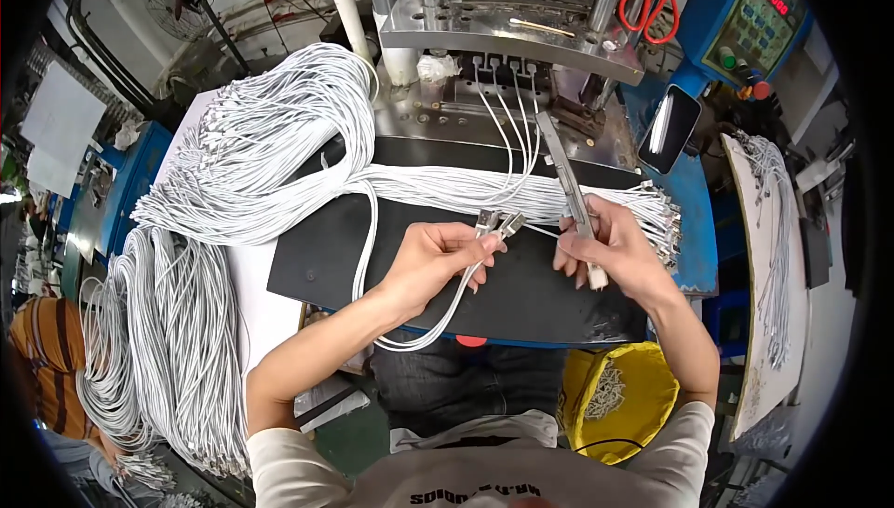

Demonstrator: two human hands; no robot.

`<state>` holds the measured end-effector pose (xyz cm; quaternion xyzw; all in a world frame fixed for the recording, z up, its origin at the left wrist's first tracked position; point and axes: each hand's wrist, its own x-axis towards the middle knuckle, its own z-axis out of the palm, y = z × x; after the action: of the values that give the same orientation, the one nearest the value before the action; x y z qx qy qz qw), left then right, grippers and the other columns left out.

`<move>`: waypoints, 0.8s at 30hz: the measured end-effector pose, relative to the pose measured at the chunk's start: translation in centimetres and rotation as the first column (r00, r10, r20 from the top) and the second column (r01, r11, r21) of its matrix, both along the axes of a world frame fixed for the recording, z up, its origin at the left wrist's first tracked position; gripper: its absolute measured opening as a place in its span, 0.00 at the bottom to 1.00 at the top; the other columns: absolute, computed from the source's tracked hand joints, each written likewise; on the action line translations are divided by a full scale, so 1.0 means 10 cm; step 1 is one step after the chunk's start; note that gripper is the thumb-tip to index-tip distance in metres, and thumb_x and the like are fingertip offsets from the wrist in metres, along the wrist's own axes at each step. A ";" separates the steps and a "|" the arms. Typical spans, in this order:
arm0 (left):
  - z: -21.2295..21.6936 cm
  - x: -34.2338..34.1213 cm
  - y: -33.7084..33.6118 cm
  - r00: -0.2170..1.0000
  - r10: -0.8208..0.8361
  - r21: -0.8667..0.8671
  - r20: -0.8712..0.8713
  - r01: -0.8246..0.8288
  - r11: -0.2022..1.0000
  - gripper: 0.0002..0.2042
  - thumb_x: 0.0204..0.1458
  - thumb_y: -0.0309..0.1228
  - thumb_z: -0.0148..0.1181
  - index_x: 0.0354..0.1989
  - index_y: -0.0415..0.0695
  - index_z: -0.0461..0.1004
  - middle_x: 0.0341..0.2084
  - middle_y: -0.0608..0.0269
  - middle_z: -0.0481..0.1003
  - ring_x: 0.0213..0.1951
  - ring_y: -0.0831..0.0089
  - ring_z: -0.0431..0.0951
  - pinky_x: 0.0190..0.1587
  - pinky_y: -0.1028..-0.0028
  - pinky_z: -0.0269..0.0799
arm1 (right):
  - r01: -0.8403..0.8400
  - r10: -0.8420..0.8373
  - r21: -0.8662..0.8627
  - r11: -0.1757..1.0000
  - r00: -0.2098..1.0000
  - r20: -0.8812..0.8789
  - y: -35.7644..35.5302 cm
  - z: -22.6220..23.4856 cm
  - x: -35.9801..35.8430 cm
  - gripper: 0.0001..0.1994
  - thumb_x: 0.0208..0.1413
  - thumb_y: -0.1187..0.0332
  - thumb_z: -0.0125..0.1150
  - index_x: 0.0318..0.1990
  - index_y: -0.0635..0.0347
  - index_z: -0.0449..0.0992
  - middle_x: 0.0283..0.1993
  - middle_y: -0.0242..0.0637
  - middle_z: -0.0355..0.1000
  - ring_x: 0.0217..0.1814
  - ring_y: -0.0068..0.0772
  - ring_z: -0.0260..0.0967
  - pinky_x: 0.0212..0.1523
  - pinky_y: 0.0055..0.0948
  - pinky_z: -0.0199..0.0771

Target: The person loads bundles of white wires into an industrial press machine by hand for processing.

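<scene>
My left hand (438,261) pinches a few white cables near their ends. Their metal plugs (498,223) stick up past my thumb and fingertips. In my right hand (613,245) is a long narrow metal bar (564,168), gripped near its lower end and slanting up toward the press. Between and behind the hands, a thick bundle of white cables (428,184) lies across the black mat (326,261), its plug ends fanned out beyond my right hand. Several more white cables (507,126) run up to plugs seated in the mould of the press (447,117).
Large cable coils (270,135) heap at left, with more hanging off the table edge (186,350). Red-handled cutters (649,13) rest on the press plate. A phone (670,129) and control panel (759,14) stand right. A yellow bin (582,396) holds scraps. A person's striped sleeve (47,350) shows left.
</scene>
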<state>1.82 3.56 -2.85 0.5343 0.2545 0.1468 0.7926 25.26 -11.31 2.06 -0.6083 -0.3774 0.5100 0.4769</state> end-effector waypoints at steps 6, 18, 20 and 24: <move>0.06 0.00 -0.06 0.999 0.003 0.039 -0.052 -0.001 0.999 0.11 0.61 0.32 0.68 0.38 0.35 0.83 0.27 0.61 0.81 0.25 0.79 0.78 0.29 0.78 0.74 | -0.097 0.090 0.105 0.990 0.994 0.067 0.45 0.04 -0.12 0.17 0.71 0.59 0.57 0.43 0.70 0.76 0.28 0.37 0.74 0.28 0.29 0.81 0.25 0.25 0.82; 0.14 0.02 -0.06 0.999 0.023 0.029 -0.050 -0.021 0.999 0.06 0.60 0.27 0.68 0.36 0.35 0.83 0.27 0.58 0.82 0.26 0.78 0.81 0.32 0.77 0.78 | -0.072 0.075 0.057 0.996 0.996 -0.053 0.42 -0.12 -0.27 0.23 0.74 0.53 0.51 0.43 0.70 0.78 0.18 0.31 0.68 0.10 0.17 0.61 0.11 0.19 0.56; 0.16 0.03 -0.08 0.999 -0.001 0.051 -0.050 0.004 0.999 0.07 0.60 0.27 0.68 0.36 0.35 0.83 0.27 0.58 0.83 0.26 0.78 0.81 0.33 0.77 0.78 | -0.149 0.149 0.027 0.988 0.989 0.009 0.38 -0.09 -0.23 0.23 0.75 0.53 0.50 0.44 0.69 0.78 0.18 0.31 0.69 0.10 0.16 0.58 0.11 0.19 0.53; 0.17 0.02 -0.13 0.998 -0.032 0.100 -0.060 0.038 0.994 0.08 0.61 0.29 0.67 0.37 0.35 0.83 0.27 0.58 0.83 0.27 0.77 0.81 0.34 0.76 0.80 | -0.210 0.210 -0.027 0.977 0.978 -0.010 0.42 -0.09 -0.25 0.22 0.72 0.53 0.55 0.47 0.68 0.78 0.20 0.30 0.70 0.11 0.15 0.59 0.11 0.19 0.54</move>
<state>1.98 2.22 -1.16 0.5820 0.2601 0.1299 0.7594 22.73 -7.16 1.15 -0.5699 -0.4306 0.5649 0.4132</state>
